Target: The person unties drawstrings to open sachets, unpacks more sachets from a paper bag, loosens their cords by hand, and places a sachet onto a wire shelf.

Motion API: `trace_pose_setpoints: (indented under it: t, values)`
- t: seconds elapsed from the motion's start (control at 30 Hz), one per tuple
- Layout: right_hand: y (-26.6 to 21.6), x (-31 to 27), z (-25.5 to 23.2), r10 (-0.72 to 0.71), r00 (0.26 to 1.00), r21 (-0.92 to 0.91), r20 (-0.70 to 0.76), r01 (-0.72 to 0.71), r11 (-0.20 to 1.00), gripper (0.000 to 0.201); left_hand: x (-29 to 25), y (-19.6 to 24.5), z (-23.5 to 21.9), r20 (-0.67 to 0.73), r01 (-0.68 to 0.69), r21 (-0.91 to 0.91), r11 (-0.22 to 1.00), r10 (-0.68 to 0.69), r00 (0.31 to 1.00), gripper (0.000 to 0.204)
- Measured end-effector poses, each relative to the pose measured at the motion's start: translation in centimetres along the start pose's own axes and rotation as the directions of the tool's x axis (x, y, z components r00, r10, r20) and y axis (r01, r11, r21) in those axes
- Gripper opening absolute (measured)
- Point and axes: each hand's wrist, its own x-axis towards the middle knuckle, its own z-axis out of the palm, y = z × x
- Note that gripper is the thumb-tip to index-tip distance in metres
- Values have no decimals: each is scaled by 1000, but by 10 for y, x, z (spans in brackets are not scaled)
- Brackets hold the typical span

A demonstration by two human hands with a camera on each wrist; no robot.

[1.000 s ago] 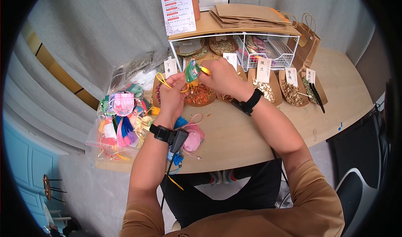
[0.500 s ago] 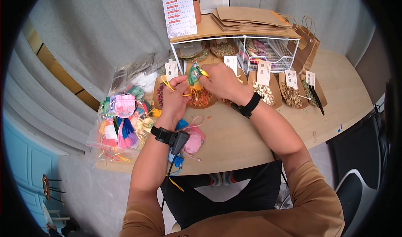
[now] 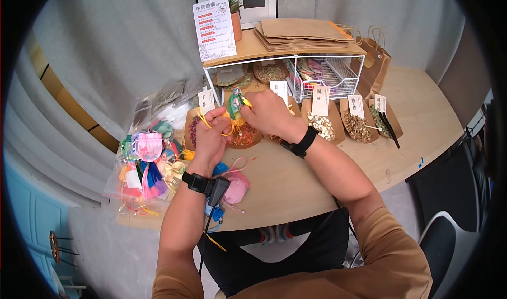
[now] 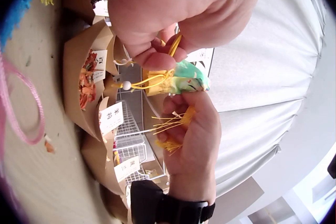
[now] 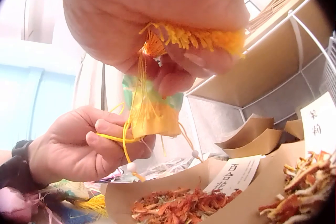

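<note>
A small green and yellow drawstring pouch (image 3: 234, 105) hangs between my two hands, above a tray of orange dried petals (image 5: 184, 203). My right hand (image 3: 270, 112) pinches the green part of the pouch. A yellow tassel (image 5: 210, 39) lies against the right palm. My left hand (image 3: 212, 138) grips the yellow cord (image 4: 175, 45), which loops out between its fingers. A white bead (image 4: 126, 85) hangs on the cord beside the pouch's yellow end.
Labelled paper trays of dried herbs (image 3: 321, 126) line the table, with black tongs (image 3: 390, 127) at the right. Behind stands a shelf (image 3: 317, 50) with a wire basket (image 3: 330, 82). Colourful pouches (image 3: 148, 146) pile up at the left; a pink pouch (image 3: 235, 188) lies nearer.
The head view has tilted, so the table and shelf sit lower and slightly further left. Both hands keep their hold on the pouch and cord, with only slight finger movement.
</note>
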Motion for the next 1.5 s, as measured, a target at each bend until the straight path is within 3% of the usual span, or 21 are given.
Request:
trace_pose_setpoints:
  t: [0.17, 0.23, 0.47, 0.63, 0.83, 1.33, 1.5]
  values:
    - [7, 1, 11, -29, 998, 10, -60, 30, 1000, 26, 1, -1, -1, -35, -15, -17, 1000, 14, 999, 31]
    - [8, -1, 16, -67, 998, -5, -21, 67, 998, 26, 2, -3, -3, 28, 25, 0, 1000, -25, 999, 31]
    - [4, 1, 2, -5, 1000, 1, -5, 5, 1000, 29, 3, -4, -4, -13, -42, -11, 999, 42, 999, 28]
    - [8, 0, 16, -85, 996, -22, 19, 86, 996, 28, 5, -7, -7, 4, -29, 36, 999, 29, 1000, 24]
    - [4, 1, 2, -31, 999, -18, 20, 32, 999, 27, 5, -5, -8, -43, -31, -27, 999, 30, 999, 26]
    - [5, 0, 8, -54, 998, -19, 36, 55, 998, 24, 4, -4, -6, 32, 40, -53, 998, -39, 999, 33]
    - [6, 0, 5, -58, 998, -22, 15, 59, 998, 24, 2, -2, -4, -7, 29, -47, 998, -29, 1000, 34]
